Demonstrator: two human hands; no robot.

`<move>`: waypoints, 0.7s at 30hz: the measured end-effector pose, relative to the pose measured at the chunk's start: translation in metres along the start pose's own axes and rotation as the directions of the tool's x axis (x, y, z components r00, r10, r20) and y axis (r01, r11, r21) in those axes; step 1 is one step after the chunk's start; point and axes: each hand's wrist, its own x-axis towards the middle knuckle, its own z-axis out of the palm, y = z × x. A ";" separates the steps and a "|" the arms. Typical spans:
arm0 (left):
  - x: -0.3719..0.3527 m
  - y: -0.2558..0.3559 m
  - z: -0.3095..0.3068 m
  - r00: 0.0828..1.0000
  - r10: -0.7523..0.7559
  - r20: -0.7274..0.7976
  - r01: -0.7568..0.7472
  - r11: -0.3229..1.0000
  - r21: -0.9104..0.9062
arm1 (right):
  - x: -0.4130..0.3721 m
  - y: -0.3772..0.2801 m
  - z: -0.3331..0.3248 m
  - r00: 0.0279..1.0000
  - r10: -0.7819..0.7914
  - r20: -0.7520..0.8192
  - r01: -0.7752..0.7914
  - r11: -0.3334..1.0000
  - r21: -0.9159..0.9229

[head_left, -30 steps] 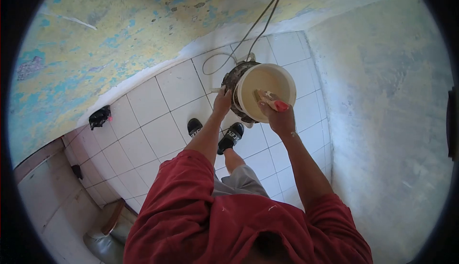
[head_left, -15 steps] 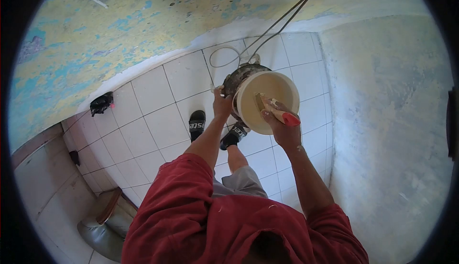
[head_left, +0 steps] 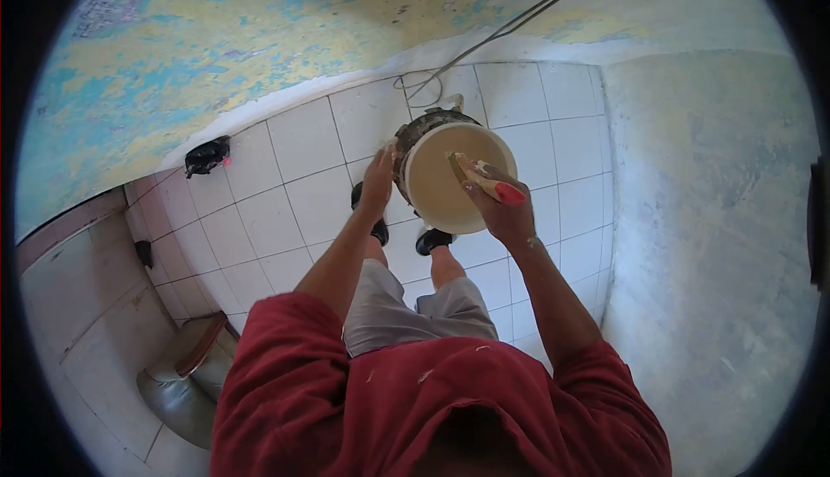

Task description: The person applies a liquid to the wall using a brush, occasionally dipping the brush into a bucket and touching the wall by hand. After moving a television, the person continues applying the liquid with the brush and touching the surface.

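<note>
A cream-coloured bucket holds pale, murky liquid and stands partly over a dark, stained round container. My right hand grips a paintbrush with a light wooden handle and a red end, its head pointing down over the bucket's mouth. Whitish smears mark the brush and my right wrist. My left hand lies along the left side of the dark container, fingers stretched out, at or close to its rim. Whether the fingertips touch it is hard to see.
White tiles cover the floor, and my feet stand close to the bucket. Cables hang by the peeling wall. A black plastic bag lies at its base. A cushioned seat is at lower left; a rough wall rises right.
The view has shifted, so the bucket appears farther left. My left hand has loosened from the container's rim, its fingers now straighter. The right hand still holds the brush over the bucket.
</note>
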 end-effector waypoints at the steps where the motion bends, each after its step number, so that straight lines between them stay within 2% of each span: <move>1: -0.001 -0.016 -0.005 0.942 0.334 0.045 -0.336 0.926 0.169 | 0.003 0.007 0.006 1.000 -0.028 0.009 0.028 0.996 -0.083; 2: -0.010 0.000 -0.008 0.938 0.345 0.048 -0.347 0.922 0.173 | 0.005 0.012 0.010 0.999 -0.037 0.003 0.037 0.996 -0.078; 3: -0.023 0.016 -0.008 0.865 0.466 0.185 -0.498 0.761 0.415 | 0.007 0.016 0.014 0.994 -0.108 0.034 0.112 0.980 -0.166; 4: -0.034 0.035 -0.006 0.772 0.535 0.345 -0.620 0.510 0.597 | 0.012 0.019 0.019 0.982 -0.179 0.066 0.190 0.949 -0.252; 6: -0.041 0.064 0.001 0.900 0.284 0.329 -0.423 0.749 0.509 | 0.014 0.029 0.027 0.977 -0.203 0.070 0.214 0.951 -0.222; 7: -0.042 0.061 -0.002 0.851 0.357 0.386 -0.523 0.644 0.559 | 0.015 0.033 0.032 0.974 -0.206 0.092 0.220 0.955 -0.197; 8: -0.040 0.056 -0.004 0.792 0.420 0.444 -0.611 0.521 0.597 | 0.018 0.037 0.038 0.962 -0.253 0.104 0.273 0.911 -0.309; 9: -0.039 0.060 -0.006 0.796 0.401 0.454 -0.605 0.550 0.576 | 0.024 0.047 0.046 0.949 -0.293 0.112 0.314 0.872 -0.377; 10: -0.037 0.063 -0.008 0.801 0.377 0.464 -0.596 0.580 0.556 | 0.027 0.053 0.051 0.958 -0.247 0.146 0.285 0.879 -0.381; 12: -0.036 0.063 -0.007 0.726 0.538 0.428 -0.682 0.484 0.549 | 0.027 0.064 0.058 0.967 -0.192 0.166 0.242 0.894 -0.377; 13: -0.035 0.065 -0.009 0.708 0.558 0.432 -0.698 0.461 0.548 | 0.025 0.068 0.062 0.971 -0.184 0.154 0.229 0.901 -0.369; 15: -0.033 0.068 -0.012 0.722 0.490 0.488 -0.691 0.487 0.533 | 0.025 0.079 0.071 0.969 -0.199 0.145 0.241 0.891 -0.385; 17: -0.032 0.067 -0.012 0.719 0.491 0.491 -0.694 0.489 0.528 | 0.024 0.085 0.070 0.967 -0.215 0.135 0.251 0.880 -0.404; 19: -0.029 0.064 -0.013 0.714 0.497 0.493 -0.700 0.485 0.525 | 0.026 0.087 0.068 0.984 -0.108 0.139 0.147 0.938 -0.313; 20: -0.026 0.062 -0.014 0.829 0.331 0.450 -0.551 0.623 0.556 | 0.025 0.077 0.062 0.983 -0.135 0.125 0.168 0.935 -0.312; 21: -0.019 0.066 -0.014 0.904 0.143 0.402 -0.371 0.727 0.577 | 0.014 0.056 0.050 0.998 -0.028 0.057 0.043 0.958 -0.285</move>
